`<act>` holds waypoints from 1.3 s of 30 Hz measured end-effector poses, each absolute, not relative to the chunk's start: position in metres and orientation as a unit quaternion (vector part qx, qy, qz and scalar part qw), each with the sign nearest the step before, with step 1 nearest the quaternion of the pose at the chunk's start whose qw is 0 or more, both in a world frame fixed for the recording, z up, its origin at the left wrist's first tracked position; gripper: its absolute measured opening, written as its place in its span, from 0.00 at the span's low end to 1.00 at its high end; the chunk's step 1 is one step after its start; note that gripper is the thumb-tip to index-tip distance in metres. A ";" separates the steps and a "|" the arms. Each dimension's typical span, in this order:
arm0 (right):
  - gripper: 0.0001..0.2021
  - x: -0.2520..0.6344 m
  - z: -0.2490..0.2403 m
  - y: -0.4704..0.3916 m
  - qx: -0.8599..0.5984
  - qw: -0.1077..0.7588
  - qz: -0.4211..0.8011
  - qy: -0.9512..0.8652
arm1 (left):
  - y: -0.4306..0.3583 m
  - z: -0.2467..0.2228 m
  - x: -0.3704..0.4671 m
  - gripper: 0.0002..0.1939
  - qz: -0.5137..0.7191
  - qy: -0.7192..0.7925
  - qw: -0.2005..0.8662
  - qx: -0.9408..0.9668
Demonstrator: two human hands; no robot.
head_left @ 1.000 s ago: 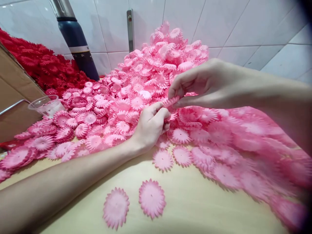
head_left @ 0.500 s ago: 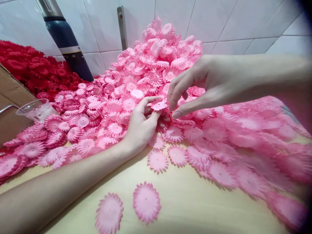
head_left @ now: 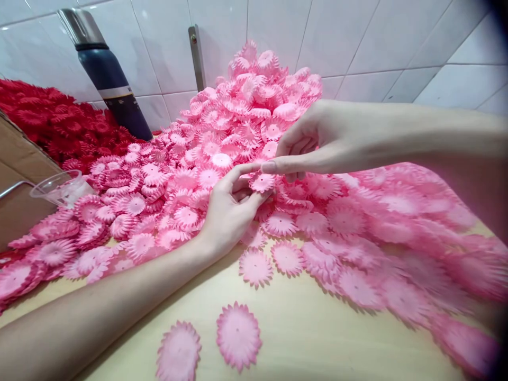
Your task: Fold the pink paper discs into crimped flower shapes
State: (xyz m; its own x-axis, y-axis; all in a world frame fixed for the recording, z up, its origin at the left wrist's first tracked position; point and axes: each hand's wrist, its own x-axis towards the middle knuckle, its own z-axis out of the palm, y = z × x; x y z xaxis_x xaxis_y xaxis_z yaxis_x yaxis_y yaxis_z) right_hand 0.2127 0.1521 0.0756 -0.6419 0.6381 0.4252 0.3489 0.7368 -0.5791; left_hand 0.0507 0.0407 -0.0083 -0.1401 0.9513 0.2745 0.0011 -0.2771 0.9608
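Between the thumb and index finger of my left hand [head_left: 234,209] is a small pink petal disc [head_left: 262,182], tilted toward me. My right hand [head_left: 313,145] is over it from the right, its thumb tip at the disc's upper edge; its other fingers are curled behind, and whatever they pinch is too hidden to make out. A large heap of pink petal discs [head_left: 238,121] rises behind both hands. Single pink discs [head_left: 238,336] lie flat on the pale table [head_left: 309,328] nearer to me.
At the back left stand a dark blue bottle [head_left: 113,87] and a pile of red discs [head_left: 51,121]. A clear plastic cup [head_left: 61,189] tilts beside a cardboard box [head_left: 24,180]. A tiled wall [head_left: 357,37] closes off the back.
My right thumb has moved left and up onto the disc's upper edge, from a spot right of it. My left hand still holds the disc. The whole view has shifted slightly.
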 end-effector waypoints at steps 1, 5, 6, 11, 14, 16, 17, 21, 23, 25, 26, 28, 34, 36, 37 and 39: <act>0.18 0.211 0.077 0.149 -0.269 0.247 0.227 -0.903 | 0.040 -0.008 0.051 0.13 0.603 0.451 0.396 0.526; 0.11 0.203 0.075 0.139 -0.224 0.109 0.191 -0.949 | 0.039 -0.007 0.052 0.16 0.604 0.451 0.401 0.521; 0.09 0.202 0.074 0.137 -0.223 0.121 0.182 -0.950 | 0.039 -0.007 0.052 0.17 0.606 0.457 0.396 0.517; 0.03 0.198 0.074 0.136 -0.233 0.180 0.161 -0.942 | 0.041 -0.007 0.053 0.16 0.641 0.443 0.399 0.483; 0.02 0.196 0.076 0.134 -0.248 0.154 0.159 -0.943 | 0.044 -0.009 0.051 0.09 0.663 0.427 0.399 0.468; 0.01 0.195 0.079 0.130 -0.260 0.132 0.160 -0.943 | 0.046 -0.010 0.050 0.07 0.671 0.434 0.379 0.466; 0.01 0.195 0.080 0.128 -0.266 0.129 0.160 -0.942 | 0.046 -0.011 0.050 0.07 0.671 0.439 0.371 0.468; 0.03 0.193 0.083 0.123 -0.273 0.134 0.175 -0.936 | 0.047 -0.010 0.049 0.07 0.671 0.432 0.372 0.474; 0.06 0.193 0.084 0.121 -0.278 0.139 0.189 -0.932 | 0.047 -0.010 0.049 0.08 0.675 0.416 0.370 0.485; 0.09 0.194 0.085 0.121 -0.287 0.146 0.198 -0.926 | 0.047 -0.011 0.049 0.10 0.679 0.406 0.353 0.500; 0.10 0.194 0.086 0.121 -0.290 0.148 0.202 -0.924 | 0.048 -0.012 0.049 0.11 0.682 0.403 0.341 0.506; 0.10 0.196 0.087 0.122 -0.290 0.148 0.209 -0.922 | 0.049 -0.013 0.048 0.14 0.688 0.401 0.316 0.516; 0.10 0.200 0.085 0.129 -0.258 0.160 0.249 -0.920 | 0.051 -0.012 0.047 0.11 0.695 0.388 0.264 0.545; 0.11 0.200 0.083 0.132 -0.243 0.158 0.270 -0.918 | 0.051 -0.012 0.048 0.10 0.695 0.395 0.266 0.539; 0.12 0.200 0.083 0.133 -0.240 0.156 0.280 -0.916 | 0.051 -0.012 0.048 0.10 0.695 0.399 0.268 0.534; 0.12 0.201 0.081 0.137 -0.242 0.156 0.301 -0.909 | 0.050 -0.012 0.048 0.10 0.694 0.406 0.276 0.527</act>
